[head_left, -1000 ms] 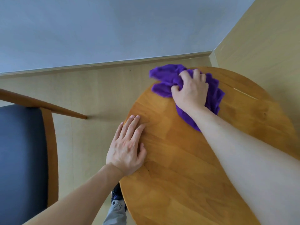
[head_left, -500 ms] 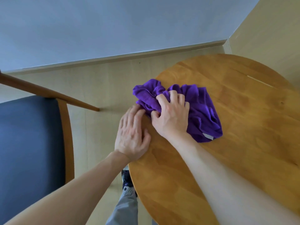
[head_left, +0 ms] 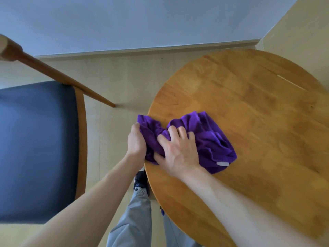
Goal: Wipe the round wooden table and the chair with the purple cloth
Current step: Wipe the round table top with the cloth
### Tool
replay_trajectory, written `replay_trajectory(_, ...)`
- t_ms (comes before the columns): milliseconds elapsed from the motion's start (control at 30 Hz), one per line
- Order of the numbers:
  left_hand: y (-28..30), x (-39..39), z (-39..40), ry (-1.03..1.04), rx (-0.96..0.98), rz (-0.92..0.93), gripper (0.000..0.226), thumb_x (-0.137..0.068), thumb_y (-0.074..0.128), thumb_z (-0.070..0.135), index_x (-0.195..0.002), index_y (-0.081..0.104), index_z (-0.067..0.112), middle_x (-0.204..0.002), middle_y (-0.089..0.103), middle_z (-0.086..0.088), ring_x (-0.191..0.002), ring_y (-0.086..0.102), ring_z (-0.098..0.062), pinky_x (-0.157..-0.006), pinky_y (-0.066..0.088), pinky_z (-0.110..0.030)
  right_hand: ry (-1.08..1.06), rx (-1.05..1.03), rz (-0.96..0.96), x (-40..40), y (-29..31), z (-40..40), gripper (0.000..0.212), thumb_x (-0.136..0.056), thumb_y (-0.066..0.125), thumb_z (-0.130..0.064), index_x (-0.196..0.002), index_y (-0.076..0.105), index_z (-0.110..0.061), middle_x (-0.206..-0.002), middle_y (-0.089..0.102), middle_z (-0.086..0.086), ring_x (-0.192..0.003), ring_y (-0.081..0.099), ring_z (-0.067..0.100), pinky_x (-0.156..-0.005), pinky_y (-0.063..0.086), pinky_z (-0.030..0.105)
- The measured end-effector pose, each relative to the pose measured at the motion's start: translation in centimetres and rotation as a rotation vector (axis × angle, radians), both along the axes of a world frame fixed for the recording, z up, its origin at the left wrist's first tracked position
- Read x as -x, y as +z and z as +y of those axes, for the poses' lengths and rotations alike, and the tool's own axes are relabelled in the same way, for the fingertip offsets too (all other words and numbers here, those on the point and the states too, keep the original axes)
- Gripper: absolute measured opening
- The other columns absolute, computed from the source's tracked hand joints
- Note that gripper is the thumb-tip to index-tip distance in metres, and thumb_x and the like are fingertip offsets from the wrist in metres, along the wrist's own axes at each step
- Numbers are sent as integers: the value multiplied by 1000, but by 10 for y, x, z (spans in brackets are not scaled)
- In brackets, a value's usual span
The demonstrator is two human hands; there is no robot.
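Your chair (head_left: 39, 148) runs off the left edge, so only its dark smooth seat pad, curved wooden rim and one tapered leg show; it stands well left of the table (head_left: 249, 122). Your left hand (head_left: 136, 142) sits at the table's left edge, fingers curled round the hanging end of the purple cloth (head_left: 210, 139), their tips hidden in the folds. Half a second ago that hand lay flat on the wood, and the cloth was farther up the table. Your right hand (head_left: 179, 150) rests on the cloth just inside that edge, fingers bent and dug into the soft, bunched pile. The cloth lies crumpled on the glossy round plank top, a small white tag at its near corner. The table's right side is cut off.
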State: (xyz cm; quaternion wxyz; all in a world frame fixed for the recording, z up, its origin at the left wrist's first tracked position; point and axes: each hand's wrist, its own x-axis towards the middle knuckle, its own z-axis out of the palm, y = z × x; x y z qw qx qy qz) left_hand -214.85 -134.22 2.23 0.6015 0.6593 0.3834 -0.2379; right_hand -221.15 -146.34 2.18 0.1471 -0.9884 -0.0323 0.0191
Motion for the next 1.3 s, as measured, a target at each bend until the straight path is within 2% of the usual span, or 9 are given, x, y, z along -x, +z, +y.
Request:
replay_trajectory(100,3,0,-4,-21,-20,-35,48,-101,36,51,-90,72,21,-83,77,3,-83,70,-14,-74,57,-31,-48,43,4,-46,0,-12,40,-74,72,-54,-97,70,-22,-105,61,10,-100,55,35,-80,42,47)
replay_trajectory(233,3,-2,-4,-26,10,37,57,-103,31,57,-106,74,19,-110,75,-9,-106,69,-25,-98,53,-40,-378,43,47,-102,1,-9,37,-86,59,-56,-99,69,-23,-110,61,7,-106,52,34,-82,40,47)
replay_trajectory(400,18,-5,2,-98,66,-52,56,-106,31,50,-109,72,12,-105,76,-12,-107,69,-28,-87,57,-34,-124,51,-15,-29,0,6,40,-77,68,-56,-97,67,-22,-109,59,9,-102,50,35,-78,40,47)
replay_trajectory(467,20,2,9,-361,-224,-238,44,-104,39,47,-130,59,18,-128,66,-3,-125,58,-25,-98,48,-32,17,26,-48,16,-3,2,37,-75,67,-52,-95,67,-21,-105,60,10,-97,51,34,-77,39,46)
replay_trajectory(533,30,15,24,-737,-469,-526,63,-101,50,44,-157,30,23,-159,39,2,-146,34,-15,-116,29,-31,102,-1,-76,43,-7,-6,31,-77,65,-47,-92,66,-19,-102,60,9,-93,52,34,-76,40,45)
replay_trajectory(600,35,32,39,-1095,-542,-737,81,-94,58,48,-162,19,23,-169,20,1,-156,12,-13,-124,14,-31,166,-18,-65,52,-8,-16,33,-76,68,-45,-97,65,-20,-107,58,9,-97,53,33,-79,44,47)
replay_trajectory(733,27,62,57,-1556,-614,-615,121,-78,58,77,-162,-10,20,-170,-14,1,-153,-23,-11,-128,-2,-35,140,-42,54,38,-6,-18,61,-62,77,-46,-115,58,-23,-143,47,10,-126,49,35,-102,40,54)
replay_trajectory(867,16,62,55,-1520,-754,-599,131,-76,64,73,-159,-21,19,-169,-17,3,-153,-23,-10,-127,-5,-32,6,-97,72,7,-8,1,59,-65,76,-37,-117,51,-22,-166,22,12,-154,21,32,-123,12,61)
replay_trajectory(1300,4,156,52,-1308,-819,-565,107,-91,44,67,-160,-17,12,-169,-18,-5,-154,-22,-18,-127,-6,-38,104,-38,88,93,-7,9,58,-84,63,-34,-140,53,-25,-169,24,0,-156,16,30,-124,14,59)
